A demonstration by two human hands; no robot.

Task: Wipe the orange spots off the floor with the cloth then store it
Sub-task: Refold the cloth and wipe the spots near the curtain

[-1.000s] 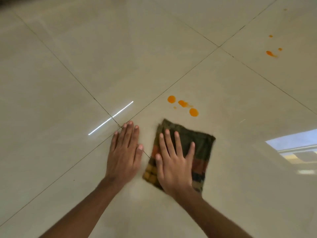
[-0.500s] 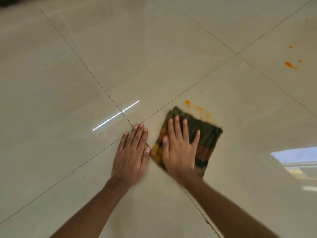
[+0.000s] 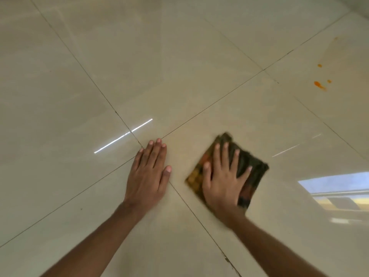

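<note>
A folded dark cloth [image 3: 253, 168] with green, orange and yellow checks lies flat on the beige tiled floor [image 3: 179, 66]. My right hand [image 3: 223, 178] presses down on it, palm flat and fingers spread. My left hand [image 3: 148, 172] rests flat on the bare tile to the left of the cloth, apart from it, holding nothing. A cluster of small orange spots [image 3: 319, 84] sits on a tile at the far right. No orange spot shows around the cloth.
Dark grout lines cross near my left hand. A bright strip of reflected light [image 3: 122, 135] lies on the tile beyond that hand, and a window reflection [image 3: 337, 192] shines at the right edge.
My right hand pushed the cloth forward over the three near orange spots, then slid it to the right, away from my left hand. Those spots no longer show. The left hand stayed planted.
</note>
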